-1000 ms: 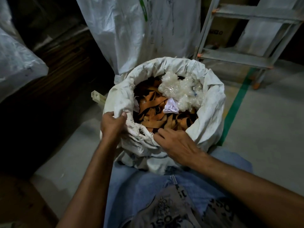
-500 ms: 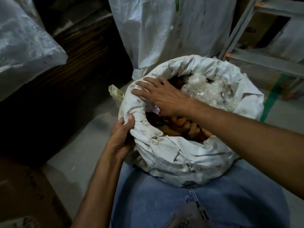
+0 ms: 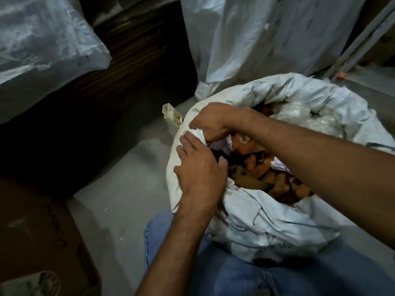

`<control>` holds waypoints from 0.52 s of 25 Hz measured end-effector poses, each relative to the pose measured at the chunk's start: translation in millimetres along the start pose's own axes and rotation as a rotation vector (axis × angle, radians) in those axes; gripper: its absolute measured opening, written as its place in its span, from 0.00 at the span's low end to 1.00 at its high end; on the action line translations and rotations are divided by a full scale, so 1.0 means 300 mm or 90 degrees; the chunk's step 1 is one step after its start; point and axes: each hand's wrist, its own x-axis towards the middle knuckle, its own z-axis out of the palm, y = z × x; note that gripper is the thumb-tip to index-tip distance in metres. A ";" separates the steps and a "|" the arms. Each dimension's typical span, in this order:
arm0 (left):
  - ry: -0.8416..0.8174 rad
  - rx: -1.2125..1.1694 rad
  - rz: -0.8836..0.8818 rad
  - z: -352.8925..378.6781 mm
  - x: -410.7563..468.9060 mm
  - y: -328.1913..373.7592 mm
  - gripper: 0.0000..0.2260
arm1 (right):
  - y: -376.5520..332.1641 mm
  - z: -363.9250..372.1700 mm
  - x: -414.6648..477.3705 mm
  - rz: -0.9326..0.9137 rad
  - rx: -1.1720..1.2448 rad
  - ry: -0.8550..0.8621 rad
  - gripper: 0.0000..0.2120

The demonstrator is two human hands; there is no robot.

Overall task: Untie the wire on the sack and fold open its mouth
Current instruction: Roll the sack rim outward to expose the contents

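Floor (image 3: 132,189): bare grey concrete, dusty, with a few pale flecks near the middle. Standing directly on it: an open white sack (image 3: 267,227), mouth rolled outward, against the person's blue-trousered leg; a second, taller white sack (image 3: 256,39) upright behind it; a small cream plastic piece (image 3: 172,114) lying just beside the open sack's far left side; a brown cardboard box (image 3: 38,242) at near left; a dark stack of boards (image 3: 85,103) at left, a plastic-wrapped bundle (image 3: 38,35) above it.
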 end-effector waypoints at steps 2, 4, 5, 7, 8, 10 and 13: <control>0.017 0.072 -0.027 0.028 0.023 -0.020 0.43 | 0.020 0.004 0.007 0.017 0.054 0.016 0.11; 0.045 0.096 -0.034 0.043 0.053 -0.048 0.34 | 0.052 0.080 -0.004 0.025 0.044 0.127 0.23; 0.056 0.095 -0.025 0.043 0.063 -0.056 0.28 | 0.076 0.138 -0.022 0.037 -0.004 0.198 0.29; 0.049 0.065 0.002 0.029 0.088 -0.067 0.18 | 0.129 0.246 -0.075 0.041 -0.110 0.320 0.30; 0.031 0.033 0.008 0.018 0.101 -0.082 0.15 | 0.148 0.271 -0.100 0.038 -0.141 0.337 0.28; -0.027 -0.047 0.001 -0.013 0.125 -0.117 0.14 | 0.184 0.281 -0.087 0.031 -0.162 0.320 0.25; -0.069 0.081 -0.012 -0.044 0.155 -0.132 0.26 | 0.183 0.204 0.012 0.003 -0.126 0.242 0.16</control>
